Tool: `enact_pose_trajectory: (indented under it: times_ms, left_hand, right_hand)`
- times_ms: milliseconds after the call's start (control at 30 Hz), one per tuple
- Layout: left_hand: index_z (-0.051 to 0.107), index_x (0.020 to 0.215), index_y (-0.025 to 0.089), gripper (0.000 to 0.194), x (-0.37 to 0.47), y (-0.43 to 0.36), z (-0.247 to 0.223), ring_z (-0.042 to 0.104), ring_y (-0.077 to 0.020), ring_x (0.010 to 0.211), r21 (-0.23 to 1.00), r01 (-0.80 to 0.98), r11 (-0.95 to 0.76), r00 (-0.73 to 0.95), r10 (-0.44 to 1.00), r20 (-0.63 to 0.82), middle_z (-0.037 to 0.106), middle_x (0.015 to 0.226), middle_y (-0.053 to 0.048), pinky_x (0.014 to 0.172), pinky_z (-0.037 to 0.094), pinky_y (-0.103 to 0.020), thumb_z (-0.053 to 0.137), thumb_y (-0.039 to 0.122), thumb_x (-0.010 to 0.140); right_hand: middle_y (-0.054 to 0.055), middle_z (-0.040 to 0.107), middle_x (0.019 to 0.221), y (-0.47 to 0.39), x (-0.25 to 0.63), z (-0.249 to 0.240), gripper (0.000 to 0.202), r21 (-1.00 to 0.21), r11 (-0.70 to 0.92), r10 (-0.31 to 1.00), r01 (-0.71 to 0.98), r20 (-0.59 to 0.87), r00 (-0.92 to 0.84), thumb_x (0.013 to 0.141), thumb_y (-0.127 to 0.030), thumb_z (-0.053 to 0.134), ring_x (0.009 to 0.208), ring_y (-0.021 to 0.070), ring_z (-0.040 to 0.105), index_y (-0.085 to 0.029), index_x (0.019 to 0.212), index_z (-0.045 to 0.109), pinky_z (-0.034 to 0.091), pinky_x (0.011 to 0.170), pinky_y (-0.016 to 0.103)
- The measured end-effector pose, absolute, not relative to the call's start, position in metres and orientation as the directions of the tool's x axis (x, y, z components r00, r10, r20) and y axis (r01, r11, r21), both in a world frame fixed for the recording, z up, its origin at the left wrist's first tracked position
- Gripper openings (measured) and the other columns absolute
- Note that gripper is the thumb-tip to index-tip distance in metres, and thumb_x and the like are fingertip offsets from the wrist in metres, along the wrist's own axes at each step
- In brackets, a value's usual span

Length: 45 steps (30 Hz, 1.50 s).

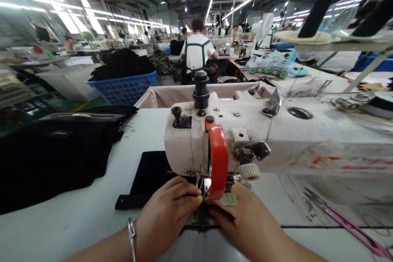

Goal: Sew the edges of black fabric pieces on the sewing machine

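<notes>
Beneath the white machine [288, 125], at its needle end, we find the black cloth [150, 172], partly hidden; its near strip [132, 202] runs lengthwise left to right, end pointing left. We record the left hand [172, 211] pinched nearly closed on the black cloth; the right hand [248, 215] is curled beside the red guard [219, 159], its hold we cannot tell.
</notes>
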State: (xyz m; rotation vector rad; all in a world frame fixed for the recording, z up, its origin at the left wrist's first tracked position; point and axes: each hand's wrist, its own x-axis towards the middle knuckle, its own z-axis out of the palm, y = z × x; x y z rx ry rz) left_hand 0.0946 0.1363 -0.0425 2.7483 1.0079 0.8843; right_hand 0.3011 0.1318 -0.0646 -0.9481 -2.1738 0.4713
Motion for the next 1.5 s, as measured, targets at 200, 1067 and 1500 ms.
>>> enact_pose_trajectory:
  times_ms: [200,1067,1500]
  left_hand:
    - [0.069,0.090,0.020,0.033,0.095,0.145,-0.049,0.063,-0.0140,0.083,0.287,0.558,-0.778,0.602,0.619,0.504,0.071,0.089,-0.001,0.079,0.053,-0.026,0.038,0.023,0.102]
    - [0.072,0.083,0.024,0.016,0.093,0.160,-0.062,0.065,-0.0192,0.090,0.435,0.629,-0.645,0.463,0.760,0.456,0.072,0.090,0.001,0.085,0.052,-0.031,0.065,0.010,0.084]
    - [0.075,0.088,0.023,0.019,0.095,0.162,-0.062,0.065,-0.0198,0.088,0.445,0.632,-0.635,0.456,0.768,0.449,0.073,0.090,-0.001,0.085,0.053,-0.035,0.070,0.007,0.079]
  right_hand:
    - [0.003,0.069,0.094,0.135,0.302,-0.065,0.020,-0.514,0.708,0.706,0.484,0.522,-0.478,0.089,-0.010,0.057,0.085,0.0201,0.061,-0.024,0.099,0.068,0.051,0.076,0.032]
    - [0.008,0.069,0.099,0.145,0.300,-0.074,0.022,-0.518,0.628,0.778,0.580,0.445,-0.444,0.092,-0.015,0.052,0.088,0.0232,0.063,-0.021,0.100,0.071,0.054,0.078,0.037]
    - [0.008,0.069,0.097,0.147,0.299,-0.076,0.018,-0.511,0.585,0.808,0.630,0.427,-0.405,0.087,-0.010,0.060,0.088,0.0208,0.063,-0.021,0.094,0.073,0.053,0.080,0.033]
